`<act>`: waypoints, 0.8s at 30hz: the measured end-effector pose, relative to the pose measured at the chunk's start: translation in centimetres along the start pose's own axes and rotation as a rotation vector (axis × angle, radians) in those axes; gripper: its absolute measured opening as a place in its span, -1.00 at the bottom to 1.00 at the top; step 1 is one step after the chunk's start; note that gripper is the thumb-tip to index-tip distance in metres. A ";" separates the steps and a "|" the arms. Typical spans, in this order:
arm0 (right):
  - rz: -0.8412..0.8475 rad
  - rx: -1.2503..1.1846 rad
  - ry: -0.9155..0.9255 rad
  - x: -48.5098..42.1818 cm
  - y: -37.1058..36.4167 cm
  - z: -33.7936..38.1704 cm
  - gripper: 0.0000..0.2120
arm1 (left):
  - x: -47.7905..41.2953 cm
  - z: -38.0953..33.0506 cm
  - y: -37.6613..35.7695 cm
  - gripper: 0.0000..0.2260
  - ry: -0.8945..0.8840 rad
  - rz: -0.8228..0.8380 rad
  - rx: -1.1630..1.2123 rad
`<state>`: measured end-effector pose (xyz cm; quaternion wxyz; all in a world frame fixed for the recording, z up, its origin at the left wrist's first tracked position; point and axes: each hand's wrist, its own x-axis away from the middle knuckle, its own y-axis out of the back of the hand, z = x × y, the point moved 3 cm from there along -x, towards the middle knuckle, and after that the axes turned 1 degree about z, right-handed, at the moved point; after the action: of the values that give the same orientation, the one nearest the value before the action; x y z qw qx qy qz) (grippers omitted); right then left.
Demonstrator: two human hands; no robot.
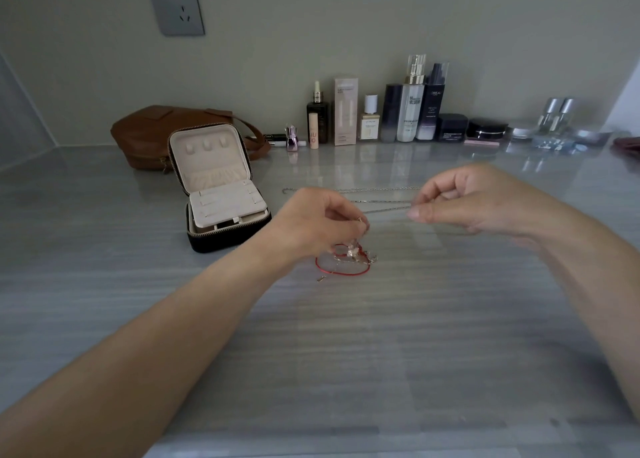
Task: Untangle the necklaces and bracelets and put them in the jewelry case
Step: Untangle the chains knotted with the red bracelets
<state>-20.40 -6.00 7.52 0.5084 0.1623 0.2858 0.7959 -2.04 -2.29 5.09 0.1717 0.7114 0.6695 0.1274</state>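
Right hand [460, 199] is pinching a thin silver chain necklace [384, 204], pulling it taut. Left hand [318, 222] is gripping the tangled end above a red cord bracelet [341, 267]

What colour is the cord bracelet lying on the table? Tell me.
Red. The cord bracelet shows best in the head view, below the left hand.

I am holding a silver chain [384, 203] taut across mid-frame between left hand [322, 222] and right hand [460, 197]. Below, a red cord bracelet [341, 267] is lying tangled with gold pieces. The black jewelry case [225, 211] is sitting open, centre-left.
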 end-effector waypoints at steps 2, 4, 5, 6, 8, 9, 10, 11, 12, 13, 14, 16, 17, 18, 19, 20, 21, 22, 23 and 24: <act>0.017 0.108 0.005 0.0 0.1 -0.1 -0.87 | -0.1 0.0 0.2 -0.92 -0.008 -0.029 -0.014; 0.001 0.201 0.014 -0.1 0.0 -0.3 -0.88 | -0.2 0.1 0.3 -0.90 0.000 -0.030 -0.028; -0.017 0.218 0.014 -0.1 0.0 -0.3 -0.88 | -0.2 0.2 0.3 -0.89 0.007 -0.023 -0.034; -0.031 0.200 0.005 -0.1 0.0 -0.3 -0.87 | -0.2 0.2 0.2 -0.88 0.013 -0.017 -0.035; -0.048 0.083 -0.017 0.1 0.0 -0.2 -0.83 | -0.1 0.1 0.2 -0.89 0.032 -0.003 -0.024; -0.060 0.023 -0.020 0.2 0.0 0.0 -0.82 | -0.1 0.1 0.2 -0.90 0.040 0.006 -0.017; -0.079 -0.018 -0.018 0.2 0.0 0.1 -0.82 | -0.1 0.1 0.2 -0.91 0.044 0.009 -0.018; -0.100 -0.045 -0.011 0.3 0.1 0.2 -0.84 | -0.1 0.2 0.2 -0.92 0.048 0.008 -0.027; -0.119 -0.060 0.001 0.3 0.1 0.3 -0.84 | -0.2 0.3 0.2 -0.92 0.054 0.003 -0.028; -0.130 -0.073 0.016 0.4 0.1 0.4 -0.85 | -0.2 0.3 0.2 -0.92 0.064 -0.005 -0.012; -0.137 -0.092 0.035 0.4 0.1 0.5 -0.85 | -0.3 0.4 0.2 -0.92 0.083 -0.014 0.025; -0.140 -0.169 0.085 0.5 0.1 0.7 -0.85 | -0.4 0.4 0.1 -0.91 0.131 -0.020 0.147; -0.135 -0.215 0.107 0.5 0.2 0.8 -0.84 | -0.4 0.4 0.1 -0.91 0.141 -0.019 0.203; -0.124 -0.254 0.120 0.5 0.4 0.8 -0.84 | -0.5 0.4 0.0 -0.92 0.138 -0.017 0.250; -0.111 -0.282 0.124 0.5 0.5 0.8 -0.83 | -0.5 0.4 0.0 -0.92 0.129 -0.013 0.300; -0.099 -0.287 0.123 0.5 0.5 0.8 -0.82 | -0.5 0.4 0.0 -0.91 0.119 -0.008 0.352; -0.095 -0.263 0.119 0.5 0.5 0.7 -0.79 | -0.4 0.3 0.0 -0.90 0.109 0.002 0.398; -0.096 -0.203 0.111 0.4 0.4 0.6 -0.76 | -0.4 0.2 -0.1 -0.90 0.100 0.019 0.430; -0.096 -0.123 0.106 0.4 0.1 0.6 -0.74 | -0.3 0.1 -0.2 -0.89 0.093 0.041 0.445; -0.091 -0.055 0.111 0.3 -0.3 0.7 -0.74 | -0.2 0.1 -0.3 -0.88 0.087 0.067 0.446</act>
<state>-19.98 -5.41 7.85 0.5316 0.0909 0.2987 0.7874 -2.33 -2.49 4.90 -0.0231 0.7474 0.6639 0.0122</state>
